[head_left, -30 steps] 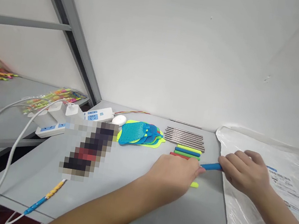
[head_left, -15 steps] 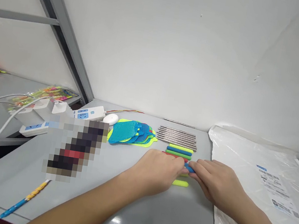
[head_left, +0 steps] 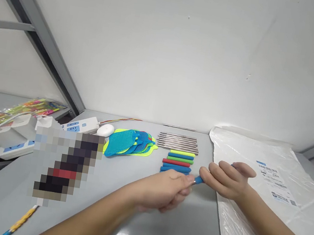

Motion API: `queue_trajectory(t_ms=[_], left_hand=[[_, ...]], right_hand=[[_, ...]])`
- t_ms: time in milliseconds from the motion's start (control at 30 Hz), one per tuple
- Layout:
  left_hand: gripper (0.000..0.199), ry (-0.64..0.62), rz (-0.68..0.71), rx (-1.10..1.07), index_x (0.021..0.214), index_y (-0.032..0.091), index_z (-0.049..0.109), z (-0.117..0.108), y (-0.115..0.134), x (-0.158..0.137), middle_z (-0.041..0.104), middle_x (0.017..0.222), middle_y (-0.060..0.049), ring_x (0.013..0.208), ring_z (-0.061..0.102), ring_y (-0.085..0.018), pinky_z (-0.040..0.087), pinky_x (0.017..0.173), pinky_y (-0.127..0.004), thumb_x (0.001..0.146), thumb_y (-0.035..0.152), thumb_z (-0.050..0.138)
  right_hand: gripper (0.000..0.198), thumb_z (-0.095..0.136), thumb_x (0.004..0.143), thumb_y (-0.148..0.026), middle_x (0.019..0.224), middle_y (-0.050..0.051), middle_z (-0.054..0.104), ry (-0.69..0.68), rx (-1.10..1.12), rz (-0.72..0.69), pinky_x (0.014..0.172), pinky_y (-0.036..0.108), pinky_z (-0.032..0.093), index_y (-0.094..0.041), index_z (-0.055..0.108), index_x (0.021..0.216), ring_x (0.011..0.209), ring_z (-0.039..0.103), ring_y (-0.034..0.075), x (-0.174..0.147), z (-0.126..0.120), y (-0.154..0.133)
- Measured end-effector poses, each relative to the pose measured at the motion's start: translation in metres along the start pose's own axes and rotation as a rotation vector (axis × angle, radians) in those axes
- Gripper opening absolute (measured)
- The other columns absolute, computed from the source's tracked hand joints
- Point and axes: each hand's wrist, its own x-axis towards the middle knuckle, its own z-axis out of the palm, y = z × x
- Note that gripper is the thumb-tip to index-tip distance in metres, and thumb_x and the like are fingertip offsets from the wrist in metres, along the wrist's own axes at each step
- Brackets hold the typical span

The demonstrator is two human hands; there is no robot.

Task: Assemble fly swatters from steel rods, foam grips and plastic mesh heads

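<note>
My left hand (head_left: 164,192) is closed around a metal rod, of which only a short shiny bit shows beyond the thumb. Fingers of my right hand (head_left: 226,178) wrap a blue handle tube (head_left: 198,179), whose end meets the rod between the two hands. Just behind my left hand lies a row of coloured handle tubes, among them a red tube (head_left: 176,162) and a yellow-green tube (head_left: 182,153). Farther back several metal rods (head_left: 177,141) lie side by side. Left of these is a pile of mesh fly-swatter heads (head_left: 121,143), blue and yellow-green.
A white plastic mailing bag (head_left: 248,219) with a label covers the table's right side. On the left are power strips (head_left: 81,125), a white round object (head_left: 105,130), cables and a blurred-out item. One single rod (head_left: 179,127) lies along the wall.
Both hands have come forward off the row of tubes, nearer to me. The blue tube is now in my right hand, and a bit of rod shows between the hands. The view has shifted.
</note>
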Motion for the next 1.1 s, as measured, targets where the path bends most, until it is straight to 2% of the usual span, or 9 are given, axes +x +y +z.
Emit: queue_trajectory(t_ms=[133,233,367,467,533,633,833,967,1100], left_hand=[[0.049,-0.259,-0.228,-0.264,0.068,0.023,0.028,-0.011,-0.001,0.0,0.014,0.052,0.009,0.041,0.009,-0.007,0.005,0.04,-0.022,0.086,0.066,0.041],[0.049,-0.251,-0.208,-0.215,0.068,0.023,0.028,-0.009,-0.001,0.002,0.016,0.052,0.009,0.041,0.011,-0.007,0.01,0.038,-0.022,0.087,0.067,0.037],[0.046,0.186,0.148,0.383,0.068,0.02,0.039,0.001,-0.003,0.003,0.036,0.055,0.005,0.047,0.033,-0.01,0.026,0.047,-0.025,0.096,0.055,0.025],[0.041,0.549,0.384,1.055,0.072,0.019,0.048,0.003,-0.007,0.005,0.051,0.062,0.001,0.053,0.042,-0.012,0.021,0.05,-0.028,0.098,0.044,0.029],[0.035,0.692,0.496,1.353,0.077,0.019,0.052,0.0,-0.011,0.005,0.055,0.064,0.001,0.054,0.045,-0.013,0.018,0.049,-0.03,0.098,0.04,0.034],[0.021,0.815,0.653,1.566,0.083,0.019,0.055,-0.002,-0.015,0.006,0.057,0.068,0.0,0.059,0.049,-0.015,0.021,0.051,-0.03,0.097,0.029,0.041],[0.013,0.948,0.682,1.66,0.079,0.019,0.054,0.006,-0.023,0.009,0.052,0.063,0.001,0.052,0.044,-0.014,0.023,0.052,-0.03,0.088,0.012,0.048],[0.017,0.874,0.612,1.599,0.074,0.02,0.051,0.006,-0.027,0.014,0.051,0.062,0.001,0.048,0.04,-0.014,0.016,0.047,-0.03,0.089,0.014,0.046],[0.027,0.751,0.363,1.407,0.073,0.02,0.049,0.006,-0.022,0.014,0.049,0.056,0.003,0.042,0.031,-0.012,0.012,0.045,-0.03,0.096,0.025,0.034]], right_hand=[[0.019,0.057,0.079,-0.014,0.06,-0.008,0.055,0.081,0.018,-0.01,0.065,0.035,0.019,-0.03,0.06,0.071,0.063,0.045,0.011,-0.007,-0.001,0.001],[0.018,0.057,0.082,-0.016,0.061,-0.009,0.056,0.06,0.102,0.06,0.063,0.035,0.017,-0.033,0.061,0.076,0.06,0.045,0.009,-0.008,-0.002,0.002],[0.015,0.059,0.084,-0.017,0.06,-0.009,0.055,-0.074,0.1,0.106,0.064,0.033,0.022,-0.031,0.06,0.079,0.057,0.042,0.008,-0.007,-0.002,0.003],[0.009,0.058,0.087,-0.02,0.06,-0.005,0.054,-0.216,0.173,0.123,0.065,0.031,0.03,-0.026,0.062,0.091,0.057,0.039,0.011,-0.005,-0.002,0.002],[0.011,0.056,0.09,-0.023,0.059,-0.003,0.052,-0.289,0.242,0.142,0.061,0.03,0.03,-0.021,0.062,0.099,0.057,0.038,0.012,-0.003,-0.002,-0.001],[0.015,0.054,0.092,-0.025,0.061,-0.002,0.049,-0.343,0.32,0.183,0.055,0.029,0.028,-0.016,0.061,0.102,0.058,0.037,0.013,0.001,-0.003,-0.007],[0.015,0.052,0.094,-0.024,0.062,-0.002,0.047,-0.381,0.397,0.256,0.052,0.028,0.026,-0.014,0.061,0.1,0.057,0.036,0.012,0.006,-0.007,-0.013],[0.012,0.053,0.093,-0.026,0.061,-0.002,0.049,-0.363,0.408,0.243,0.053,0.028,0.025,-0.017,0.061,0.096,0.059,0.037,0.013,0.001,-0.002,-0.009],[0.01,0.055,0.092,-0.026,0.062,-0.001,0.053,-0.323,0.331,0.176,0.055,0.03,0.024,-0.019,0.06,0.094,0.059,0.037,0.013,-0.005,0.002,-0.004]])
